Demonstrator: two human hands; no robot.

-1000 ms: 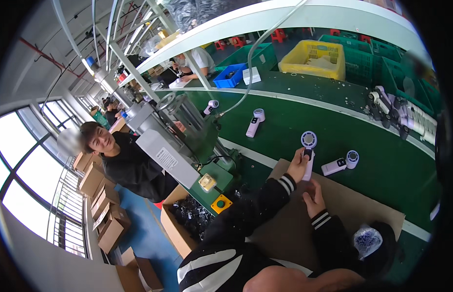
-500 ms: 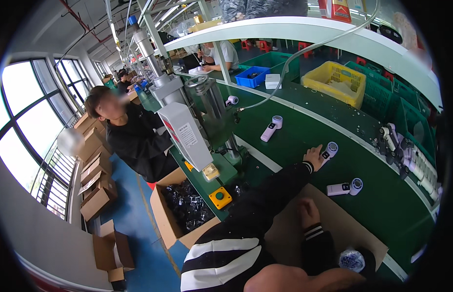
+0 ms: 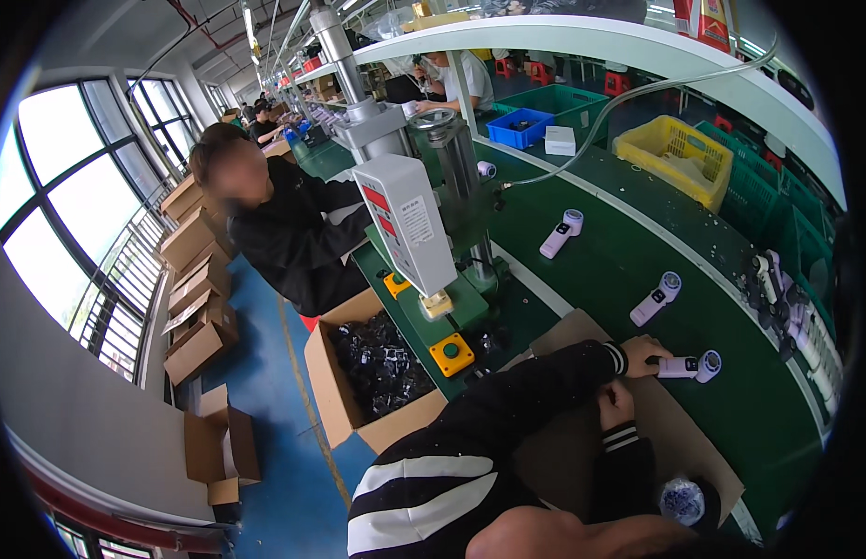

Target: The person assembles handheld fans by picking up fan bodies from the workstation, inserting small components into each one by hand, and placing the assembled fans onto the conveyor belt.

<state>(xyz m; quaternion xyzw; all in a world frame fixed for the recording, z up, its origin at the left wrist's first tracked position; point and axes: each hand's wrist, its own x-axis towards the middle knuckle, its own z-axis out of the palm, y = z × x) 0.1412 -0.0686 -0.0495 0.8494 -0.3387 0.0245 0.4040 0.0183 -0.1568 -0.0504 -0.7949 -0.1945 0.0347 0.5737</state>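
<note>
My left hand reaches across to the near lilac handheld fan, its fingers closed at the end of the handle. This fan lies flat on the green bench, its round head pointing right. Just below, my right hand is held close over the brown cardboard sheet, fingers curled; whatever may be inside them is hidden. Farther along the bench lie a second lilac fan and a third fan, both apart from my hands.
A press machine with a yellow button box stands left of my arm. Beside it is a carton of dark parts. A bag of small bluish parts sits near me. A co-worker is at far left.
My left hand has moved from the middle fan nearer, to the handle of the near fan. My view has shifted, moving the whole scene rightward; the fans appear to stay in place.
</note>
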